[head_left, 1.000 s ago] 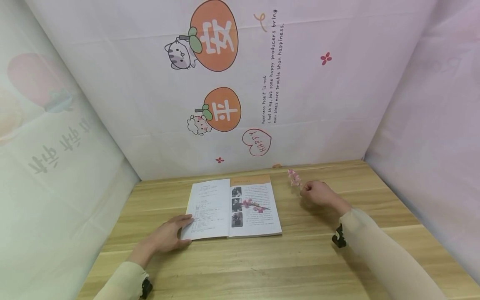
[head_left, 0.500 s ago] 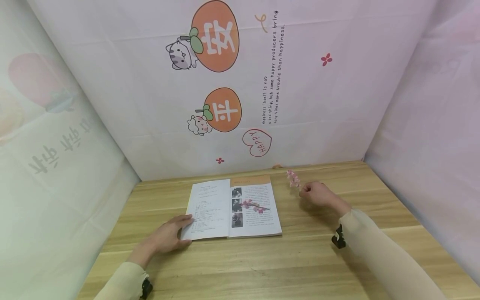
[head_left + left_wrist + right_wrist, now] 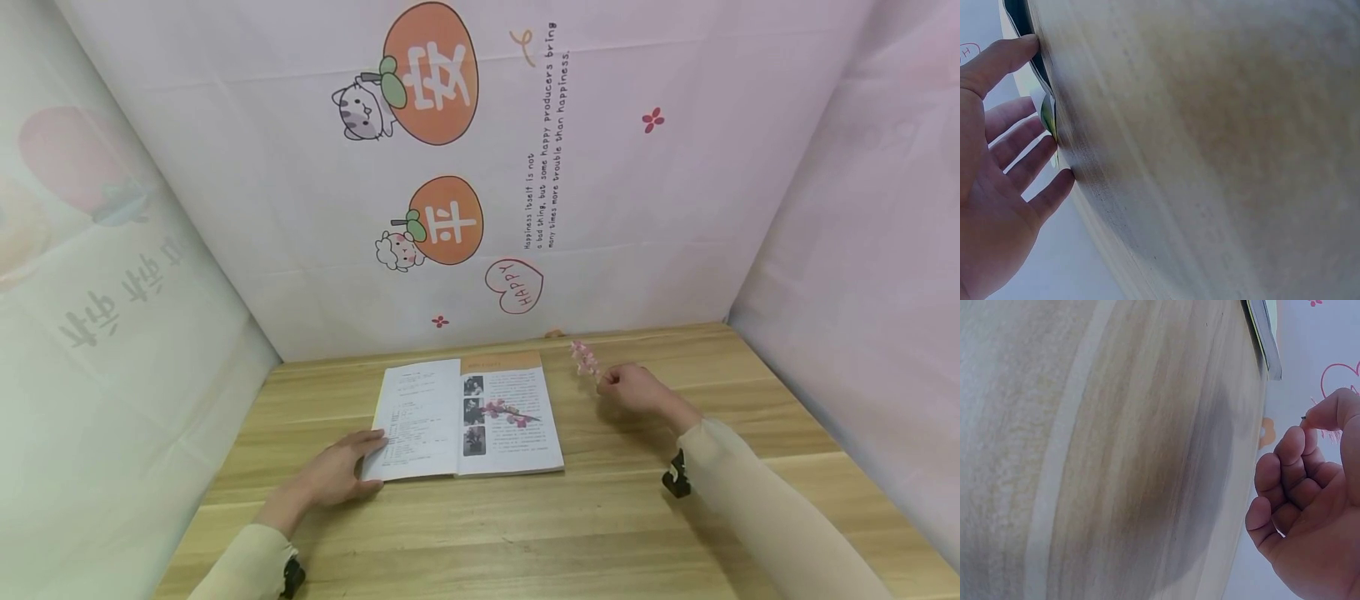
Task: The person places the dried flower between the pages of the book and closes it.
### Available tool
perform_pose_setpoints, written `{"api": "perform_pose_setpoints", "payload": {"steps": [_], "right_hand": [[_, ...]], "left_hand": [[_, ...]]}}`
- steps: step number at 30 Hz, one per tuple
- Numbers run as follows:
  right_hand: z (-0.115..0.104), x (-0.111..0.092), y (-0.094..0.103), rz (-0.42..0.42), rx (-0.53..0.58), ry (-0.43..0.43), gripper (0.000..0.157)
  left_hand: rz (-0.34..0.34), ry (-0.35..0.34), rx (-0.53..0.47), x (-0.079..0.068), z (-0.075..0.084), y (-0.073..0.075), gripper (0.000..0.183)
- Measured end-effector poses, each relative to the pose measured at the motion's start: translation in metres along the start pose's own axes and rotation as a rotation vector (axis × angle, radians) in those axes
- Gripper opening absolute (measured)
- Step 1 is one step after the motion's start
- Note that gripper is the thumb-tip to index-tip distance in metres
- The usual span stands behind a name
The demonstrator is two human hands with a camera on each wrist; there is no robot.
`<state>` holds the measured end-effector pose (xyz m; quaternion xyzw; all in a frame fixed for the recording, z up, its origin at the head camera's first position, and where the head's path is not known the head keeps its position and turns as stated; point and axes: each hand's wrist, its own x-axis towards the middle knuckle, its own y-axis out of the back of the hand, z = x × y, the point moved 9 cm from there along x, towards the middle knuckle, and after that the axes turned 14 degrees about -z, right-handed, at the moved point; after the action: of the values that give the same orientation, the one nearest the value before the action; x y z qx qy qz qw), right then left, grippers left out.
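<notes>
An open book [image 3: 420, 417] lies on the wooden table, with printed text on both pages and small photos down its right page. Across that right page lies a pink blossom sprig [image 3: 512, 412] with a dark stem. My left hand [image 3: 337, 468] rests at the book's lower left corner, fingers loosely spread along its edge; the left wrist view shows the fingertips [image 3: 1063, 178] close by the table. To the right of the book, my right hand [image 3: 636, 388] pinches a second pink flower sprig [image 3: 584, 358] between thumb and fingers, blossoms pointing up and left. In the right wrist view these fingers mostly hide it.
Behind the table [image 3: 510, 533] hangs a pale cloth backdrop [image 3: 600, 183] printed with orange fruit and writing. Similar cloth stands along the left and right sides. Black wrist bands [image 3: 677, 475] sit at both sleeves.
The flower sprig in my right hand has tilted and shifted slightly to the left, towards the book. My left hand, the book and the sprig on the page stay where they were.
</notes>
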<state>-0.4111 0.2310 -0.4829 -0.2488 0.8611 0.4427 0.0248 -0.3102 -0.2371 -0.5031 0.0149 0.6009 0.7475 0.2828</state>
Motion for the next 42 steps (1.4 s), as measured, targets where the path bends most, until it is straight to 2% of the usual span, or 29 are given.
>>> {"api": "perform_pose_setpoints", "payload": {"steps": [30,42], "right_hand": [[-0.014,0.003,-0.001,-0.002,0.001,0.024,0.023],[-0.020,0.005,-0.005,-0.023,0.035,0.046,0.022]], "left_hand": [[0.001,0.003,0.009,0.001,-0.001,-0.001,0.072],[-0.002,0.017,-0.011,0.000,-0.001,-0.001,0.071]]}}
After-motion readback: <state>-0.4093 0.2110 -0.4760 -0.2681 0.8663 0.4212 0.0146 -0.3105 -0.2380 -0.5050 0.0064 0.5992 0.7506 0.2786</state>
